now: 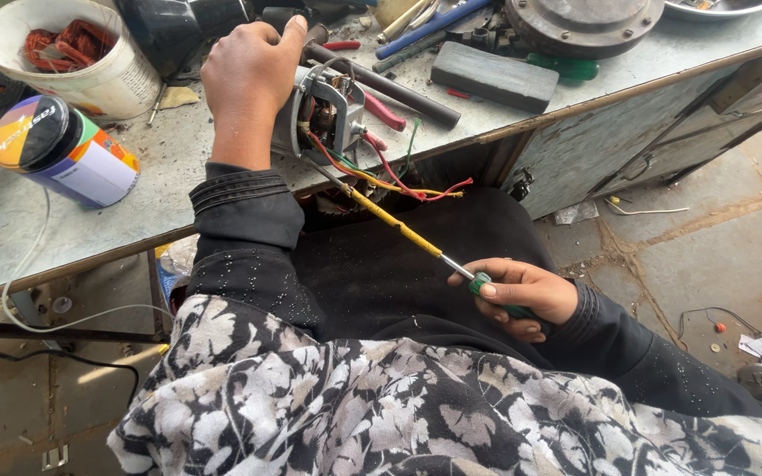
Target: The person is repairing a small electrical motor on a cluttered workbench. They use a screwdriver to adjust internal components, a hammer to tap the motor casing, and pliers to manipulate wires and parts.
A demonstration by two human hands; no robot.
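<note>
My right hand is nearest, low over my lap, closed around the green handle of a screwdriver. Its yellow shaft slants up and left to the motor. That motor sits at the bench edge, red, yellow and green wires spilling off it. My left hand grips the motor from above, thumb up. Left of it lies a can on its side; behind that stands a white tub of copper coils. Farther back, a dark block and a round metal housing.
</note>
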